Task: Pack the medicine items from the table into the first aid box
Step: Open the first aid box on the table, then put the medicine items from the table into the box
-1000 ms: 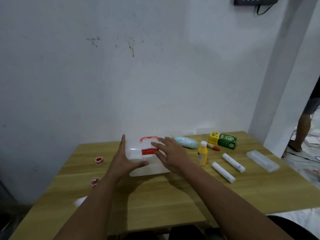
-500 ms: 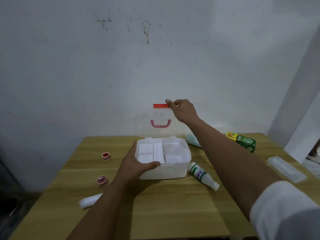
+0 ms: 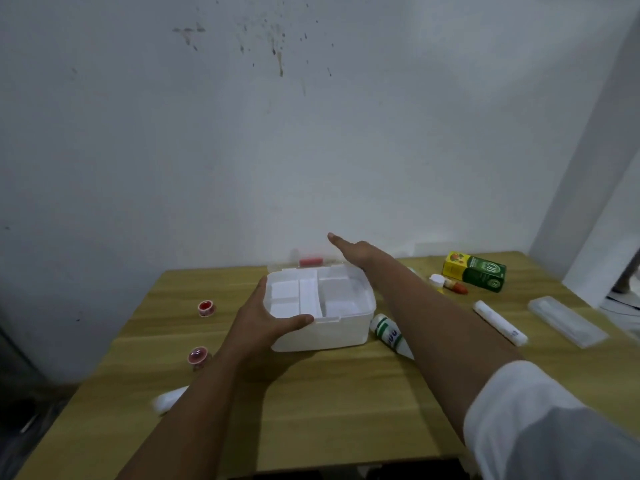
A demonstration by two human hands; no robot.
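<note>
The white first aid box (image 3: 329, 332) stands open in the middle of the table, its divided inside showing only white compartments. Its clear lid with a red latch (image 3: 310, 261) lies folded back behind it. My left hand (image 3: 263, 320) grips the box's front left corner, thumb over the rim. My right hand (image 3: 349, 249) reaches over the box's back edge with straight fingers, above the lid. A white bottle with a green label (image 3: 388, 334) lies against the box's right side. Two small red rolls (image 3: 206, 307) (image 3: 198, 356) sit to its left.
To the right on the wooden table (image 3: 346, 410) are a green and yellow carton (image 3: 474, 270), a white-capped yellow bottle (image 3: 437, 281), a red-tipped tube (image 3: 457, 287), a white roll (image 3: 498, 322) and a clear case (image 3: 566, 320). A white object (image 3: 169, 400) lies front left. The wall is close behind.
My right hand swung the lid from upright down flat behind the box and no longer pinches its latch. My left hand kept its grip on the box.
</note>
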